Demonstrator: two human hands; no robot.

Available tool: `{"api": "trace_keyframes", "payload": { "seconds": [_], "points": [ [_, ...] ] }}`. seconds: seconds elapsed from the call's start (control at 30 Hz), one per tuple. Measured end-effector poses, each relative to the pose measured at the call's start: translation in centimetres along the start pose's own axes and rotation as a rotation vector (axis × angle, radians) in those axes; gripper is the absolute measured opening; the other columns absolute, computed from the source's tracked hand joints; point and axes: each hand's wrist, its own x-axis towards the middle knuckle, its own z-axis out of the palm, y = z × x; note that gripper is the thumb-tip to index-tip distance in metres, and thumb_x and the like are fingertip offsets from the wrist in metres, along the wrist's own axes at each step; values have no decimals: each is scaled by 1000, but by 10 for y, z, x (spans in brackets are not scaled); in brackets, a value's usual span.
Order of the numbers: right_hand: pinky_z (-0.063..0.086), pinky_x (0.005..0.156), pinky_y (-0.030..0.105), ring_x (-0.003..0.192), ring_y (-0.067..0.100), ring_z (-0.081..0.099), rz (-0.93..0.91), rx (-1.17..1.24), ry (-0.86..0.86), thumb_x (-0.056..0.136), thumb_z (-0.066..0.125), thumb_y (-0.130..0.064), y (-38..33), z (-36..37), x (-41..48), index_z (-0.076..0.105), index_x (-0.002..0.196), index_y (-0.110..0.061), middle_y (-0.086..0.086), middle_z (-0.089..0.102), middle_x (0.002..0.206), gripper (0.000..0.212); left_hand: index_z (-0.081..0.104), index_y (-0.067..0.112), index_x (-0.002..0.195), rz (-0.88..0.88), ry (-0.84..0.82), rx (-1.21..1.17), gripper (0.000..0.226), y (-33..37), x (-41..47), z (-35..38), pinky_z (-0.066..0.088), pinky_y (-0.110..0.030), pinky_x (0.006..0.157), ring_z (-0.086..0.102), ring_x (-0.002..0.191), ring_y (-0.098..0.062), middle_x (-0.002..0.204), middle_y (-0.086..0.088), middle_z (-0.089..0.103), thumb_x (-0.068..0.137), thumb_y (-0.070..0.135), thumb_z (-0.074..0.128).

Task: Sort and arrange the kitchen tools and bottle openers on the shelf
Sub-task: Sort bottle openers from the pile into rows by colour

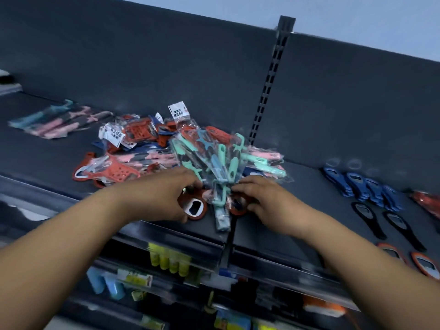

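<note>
Dark grey shelf [59, 163] ran across the frame under a matching back panel [142, 67], split by a slotted upright [269, 84] right of centre. At upper left a blurred row of pink and teal peelers [52, 122] lay flat on the shelf. Centre frame held a loose pile [214, 151] of bagged tools, red, blue, pink and mint, heaped near the foot of the upright. At the pile's near edge the left hand [164, 196] had fingers and thumb curled round a red opener [196, 209] lying at the shelf front. Just beside it the right hand [264, 201] had its fingers bent down onto a second red opener [238, 209] under the bags; whether it gripped or only touched could not be told. Right of the hands, blue openers [362, 184] lay overlapped in a row, black openers [381, 220] below them, orange openers [426, 260] at the lower right edge. Lower shelves showed blurred yellow items [169, 258]
</note>
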Motion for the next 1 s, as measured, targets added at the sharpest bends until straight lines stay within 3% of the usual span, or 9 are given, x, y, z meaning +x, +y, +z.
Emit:
{"api": "trace_keyframes", "payload": {
  "seconds": [0.13, 0.33, 0.43, 0.57, 0.77, 0.9, 1.0],
  "points": [
    [35, 100, 24, 114, 13, 42, 97, 49, 1, 83, 70, -19, -7, 1, -3, 54, 126, -26, -6, 45, 114, 46, 47, 34, 122, -4, 116, -8, 61, -13, 6, 7, 40, -25, 91, 43, 108, -10, 117, 11, 37, 71, 35, 80],
    [24, 103, 20, 117, 10, 32, 150, 24, -35, 86, 67, -19, -16, 2, 3, 50, 134, -29, -8, 42, 119, 52, 52, 33, 124, 80, 157, 82, 53, -19, 20, 7, 37, -36, 101, 33, 118, -17, 119, 5, 37, 76, 41, 74],
    [23, 100, 18, 117, 11, 31, 160, -14, -17, 88, 65, -21, -20, 4, 4, 49, 135, -29, -6, 42, 121, 51, 53, 29, 117, 100, 182, 49, 46, -19, 26, 9, 40, -37, 96, 35, 111, -16, 112, 5, 38, 77, 36, 75],
    [30, 107, 28, 115, 10, 30, 223, 23, -18, 87, 66, -26, -23, 5, 4, 49, 124, -30, -9, 36, 118, 41, 54, 24, 90, 130, 268, -70, 23, -18, 30, 8, 40, -33, 84, 43, 99, -16, 98, 4, 43, 79, 25, 73],
    [30, 106, 28, 118, 17, 30, 318, 58, -155, 82, 71, -31, -22, -5, 9, 46, 131, -29, -1, 33, 116, 55, 58, 25, 74, 89, 343, -259, 16, -7, 33, -1, 44, -31, 74, 53, 83, -15, 88, 6, 52, 81, 23, 73],
    [36, 102, 35, 118, 24, 37, 218, -63, -69, 89, 62, -31, -19, 0, 7, 52, 131, -23, 5, 47, 122, 44, 61, 21, 71, 13, 389, -411, 16, 4, 37, -8, 46, -31, 61, 56, 63, -14, 71, 4, 61, 81, 19, 73],
    [47, 83, 44, 95, 30, 49, 45, -163, 129, 90, 55, -17, -11, 8, -3, 67, 107, -18, 6, 61, 101, 21, 61, 20, 70, -13, 432, -493, 16, 21, 38, -14, 41, -28, 57, 53, 59, -13, 64, 4, 60, 81, 17, 72]
  ]
}}
